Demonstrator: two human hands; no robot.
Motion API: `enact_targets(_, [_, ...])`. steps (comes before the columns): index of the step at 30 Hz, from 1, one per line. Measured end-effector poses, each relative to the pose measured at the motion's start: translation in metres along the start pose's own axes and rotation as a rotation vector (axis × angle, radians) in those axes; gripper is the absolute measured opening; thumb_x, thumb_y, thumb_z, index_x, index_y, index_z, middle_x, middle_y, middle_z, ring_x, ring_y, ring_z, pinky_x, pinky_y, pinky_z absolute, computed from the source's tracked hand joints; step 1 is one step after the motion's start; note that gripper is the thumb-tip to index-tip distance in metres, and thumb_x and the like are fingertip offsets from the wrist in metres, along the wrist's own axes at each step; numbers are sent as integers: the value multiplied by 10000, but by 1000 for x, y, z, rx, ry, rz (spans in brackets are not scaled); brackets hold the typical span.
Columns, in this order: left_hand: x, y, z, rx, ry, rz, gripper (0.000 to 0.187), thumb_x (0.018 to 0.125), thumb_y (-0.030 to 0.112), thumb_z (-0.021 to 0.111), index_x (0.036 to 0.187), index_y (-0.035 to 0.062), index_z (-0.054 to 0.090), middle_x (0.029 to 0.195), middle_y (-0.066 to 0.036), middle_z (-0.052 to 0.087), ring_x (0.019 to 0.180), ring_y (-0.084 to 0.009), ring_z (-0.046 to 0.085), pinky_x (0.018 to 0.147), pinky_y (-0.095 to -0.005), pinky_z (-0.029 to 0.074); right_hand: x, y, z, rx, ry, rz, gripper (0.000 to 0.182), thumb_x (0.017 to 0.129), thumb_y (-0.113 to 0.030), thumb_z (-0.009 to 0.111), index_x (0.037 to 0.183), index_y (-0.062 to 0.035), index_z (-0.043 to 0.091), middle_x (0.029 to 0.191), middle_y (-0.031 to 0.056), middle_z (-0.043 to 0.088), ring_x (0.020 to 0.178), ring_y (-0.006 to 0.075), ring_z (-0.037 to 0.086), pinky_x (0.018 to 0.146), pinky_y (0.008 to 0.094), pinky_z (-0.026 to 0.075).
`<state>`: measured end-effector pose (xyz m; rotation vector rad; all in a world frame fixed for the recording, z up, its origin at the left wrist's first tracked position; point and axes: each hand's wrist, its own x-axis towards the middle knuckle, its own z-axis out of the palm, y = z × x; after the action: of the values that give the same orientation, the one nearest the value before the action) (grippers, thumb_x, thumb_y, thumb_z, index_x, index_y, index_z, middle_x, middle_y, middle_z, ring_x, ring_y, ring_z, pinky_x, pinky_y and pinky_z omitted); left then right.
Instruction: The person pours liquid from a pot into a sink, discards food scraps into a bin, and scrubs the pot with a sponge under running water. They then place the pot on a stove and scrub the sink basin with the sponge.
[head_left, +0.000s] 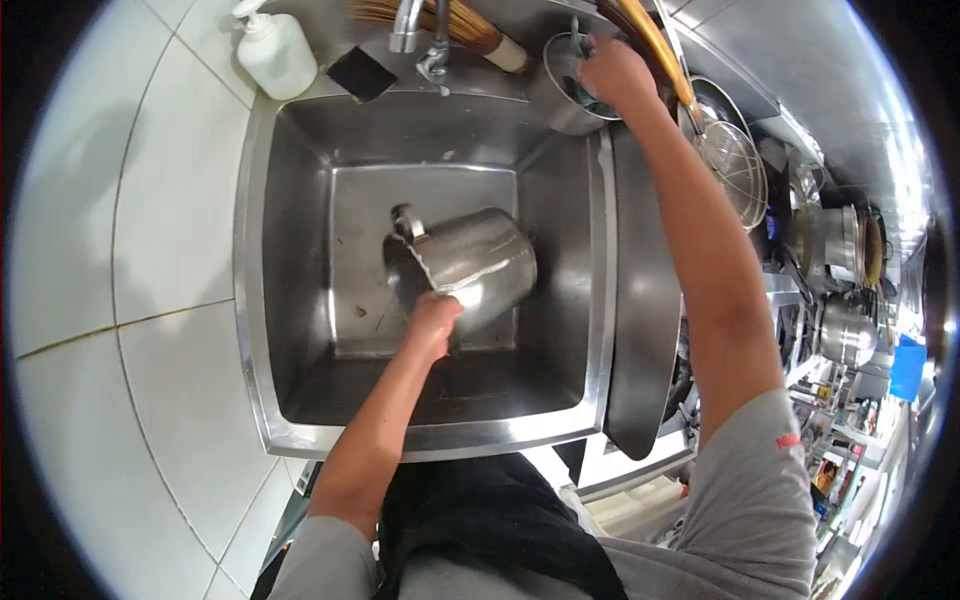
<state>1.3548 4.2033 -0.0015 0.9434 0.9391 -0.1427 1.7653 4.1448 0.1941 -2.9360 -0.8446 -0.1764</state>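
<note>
A metal pot [485, 255] lies tilted on its side inside the sink, its mouth facing left, with a loop handle on the far side. My left hand [435, 325] is closed around the pot's near handle. At the sink's far right corner, my right hand [615, 72] reaches into the mouth of a metal container [570, 115]. Its fingers are curled, and what they hold is partly hidden. Something dark green [588, 98] shows in the container below the fingers.
The steel sink [425, 440] surrounds the pot. Along its back are a white pump bottle [277, 58], a black pad [361, 75], a faucet [405, 28] and a bristle brush [480, 35]. A wire strainer [735, 165] stands right of my forearm. White tiles [175, 220] line the left.
</note>
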Motion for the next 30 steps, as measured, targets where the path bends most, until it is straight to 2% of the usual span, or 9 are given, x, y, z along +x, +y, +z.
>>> enact_targets(6, [23,-22,-77,140,128,25,98,785,99,605,807,4,592,753,-7,506,716,-150,458,650,-364,381,26,-3,35,-292,-290,-102,379,899,-290,579,1161,-66,738,1270,203,687,1189,400,650,1000,477,530])
enact_targets(11, [45,-39,-92,108,95,10,191,831,139,606,937,-17,638,843,-15,548,802,-142,478,722,-320,400,-46,-58,-44,21,436,-145,425,929,-263,566,1288,-53,657,1196,283,673,1128,459,643,988,505,513])
enact_targets(14, [37,-22,-82,2,55,70,148,810,95,604,940,28,624,877,-5,560,863,-136,478,824,-289,388,-81,-103,-31,211,503,-215,417,953,-292,564,1274,-42,654,1201,296,664,1137,468,629,1000,501,503])
enact_targets(16, [29,-11,-73,29,76,130,125,829,75,562,927,32,625,838,16,519,799,-118,443,750,-281,385,-87,-133,0,366,157,61,387,963,-290,559,1216,-21,676,1174,295,673,1124,473,629,985,496,505])
enact_targets(19, [38,-22,-76,125,95,167,122,831,57,533,909,29,622,787,23,491,738,-115,421,681,-302,382,-54,-129,99,439,-152,-65,340,977,-220,541,1221,-39,694,1093,204,715,1068,331,658,901,449,525])
enact_targets(24, [35,-18,-85,232,17,131,128,826,36,501,888,13,612,725,24,459,675,-111,400,602,-341,367,-64,-182,74,1496,-236,452,265,980,-165,550,1107,0,714,974,122,710,819,217,630,736,380,492])
enact_targets(26, [41,-23,-86,163,49,139,188,837,55,499,947,-4,640,778,-6,520,726,-153,466,673,-353,413,-104,-159,88,764,-93,98,296,949,-213,612,1081,40,693,989,180,723,821,290,678,772,384,516])
enact_targets(28, [20,-4,-79,198,147,78,236,869,88,524,1021,-17,671,849,-53,621,799,-206,563,757,-365,464,-166,-167,72,591,-210,111,304,962,-232,583,1065,34,688,1041,311,689,1014,430,677,898,480,536])
enact_targets(30, [37,-26,-85,207,212,234,315,950,198,539,1120,-32,670,994,-127,682,944,-270,615,876,-374,471,-230,-150,120,196,-176,-54,465,957,-297,608,1336,-28,634,1306,324,586,1220,493,553,1040,555,466])
